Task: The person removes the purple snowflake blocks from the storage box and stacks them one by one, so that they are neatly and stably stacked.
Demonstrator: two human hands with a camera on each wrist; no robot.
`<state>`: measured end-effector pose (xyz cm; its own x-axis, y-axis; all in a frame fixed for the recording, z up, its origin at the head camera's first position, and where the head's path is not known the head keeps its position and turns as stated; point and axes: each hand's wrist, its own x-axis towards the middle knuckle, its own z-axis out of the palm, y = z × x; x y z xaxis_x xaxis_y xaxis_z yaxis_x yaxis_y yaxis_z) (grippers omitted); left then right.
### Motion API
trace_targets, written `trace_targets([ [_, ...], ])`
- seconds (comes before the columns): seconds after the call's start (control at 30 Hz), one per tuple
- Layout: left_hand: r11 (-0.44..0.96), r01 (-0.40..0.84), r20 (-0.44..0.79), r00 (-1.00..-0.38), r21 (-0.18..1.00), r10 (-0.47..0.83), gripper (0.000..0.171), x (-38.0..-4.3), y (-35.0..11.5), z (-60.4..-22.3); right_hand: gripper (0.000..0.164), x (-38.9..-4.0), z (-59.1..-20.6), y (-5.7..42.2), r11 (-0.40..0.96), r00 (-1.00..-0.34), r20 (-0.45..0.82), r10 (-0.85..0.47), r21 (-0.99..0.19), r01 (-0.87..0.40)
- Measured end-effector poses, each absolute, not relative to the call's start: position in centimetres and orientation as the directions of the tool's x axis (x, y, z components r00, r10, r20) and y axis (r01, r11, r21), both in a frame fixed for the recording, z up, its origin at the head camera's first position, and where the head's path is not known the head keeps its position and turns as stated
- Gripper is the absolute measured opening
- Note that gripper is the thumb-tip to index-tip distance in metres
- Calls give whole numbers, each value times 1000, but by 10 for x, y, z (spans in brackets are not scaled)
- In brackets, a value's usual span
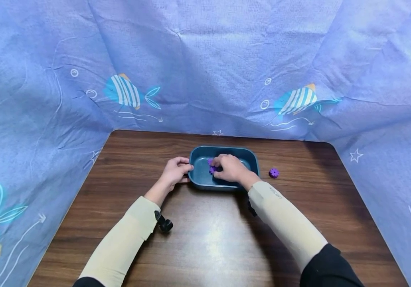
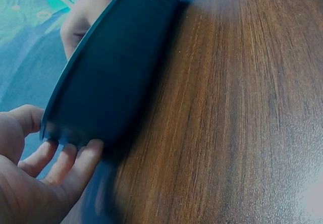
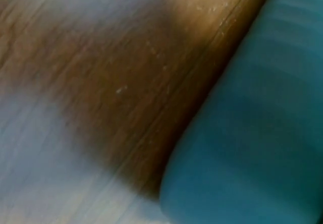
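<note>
A dark teal rectangular bin (image 1: 198,183) stands on the wooden table. My left hand (image 1: 175,172) grips its left end, thumb at the rim and fingers against the outer wall; the left wrist view shows this hand (image 2: 45,173) close up. My right hand (image 1: 231,168) reaches into the bin with bent fingers, right by two purple gear-shaped pieces, one nearer (image 1: 212,170) and one farther (image 1: 210,162). Whether it pinches one is hard to tell, since the hand partly covers them. Only the bin's outer wall (image 3: 252,133) and the table appear in the right wrist view.
Another purple gear-shaped piece (image 1: 273,173) lies on the table (image 1: 126,159), right of the bin. A blue cloth with fish prints (image 1: 212,79) hangs behind the table and along both sides.
</note>
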<state>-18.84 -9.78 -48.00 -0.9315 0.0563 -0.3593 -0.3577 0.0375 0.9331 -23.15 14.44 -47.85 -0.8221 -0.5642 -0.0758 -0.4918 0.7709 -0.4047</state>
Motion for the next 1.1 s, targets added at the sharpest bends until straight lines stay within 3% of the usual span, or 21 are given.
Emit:
trace_targets([
  [1.1,54,-353,-356,-934,934,45,38,-188,-97,-482,29,-223,-450,189,702,-813,66,-579,-466,-538],
])
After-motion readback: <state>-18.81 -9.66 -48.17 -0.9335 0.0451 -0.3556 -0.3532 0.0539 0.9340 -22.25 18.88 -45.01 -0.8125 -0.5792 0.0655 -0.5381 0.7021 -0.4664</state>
